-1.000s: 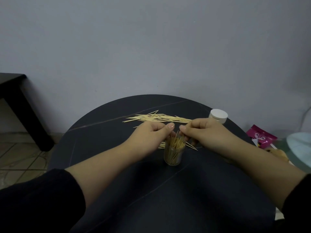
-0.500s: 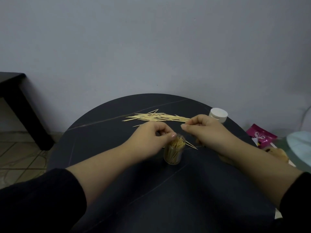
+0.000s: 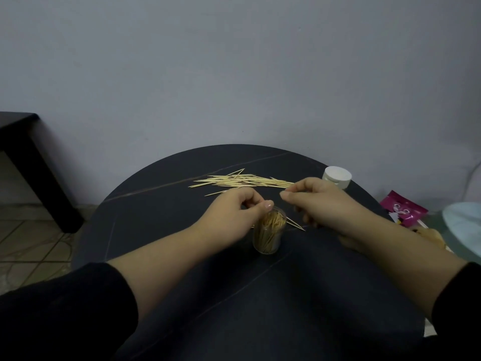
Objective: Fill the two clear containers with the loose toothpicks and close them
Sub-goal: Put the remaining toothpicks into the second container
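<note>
A clear container (image 3: 268,235) stands upright in the middle of the round black table (image 3: 161,220), packed with toothpicks and without a lid. My left hand (image 3: 234,212) is at its rim, thumb and fingers curled on the top edge. My right hand (image 3: 320,201) hovers just right of the rim with fingertips pinched together; whether it holds a toothpick I cannot tell. A heap of loose toothpicks (image 3: 242,182) lies behind the hands. A second container with a white lid (image 3: 337,175) stands at the back right.
A few stray toothpicks (image 3: 296,225) lie beside the open container. A pink packet (image 3: 403,211) and a pale blue object (image 3: 466,225) lie past the table's right edge. A dark side table (image 3: 23,152) stands at far left.
My right hand has lifted away from the container's mouth and moved slightly right. My left hand has shifted from above the rim to its left side. The container stays put.
</note>
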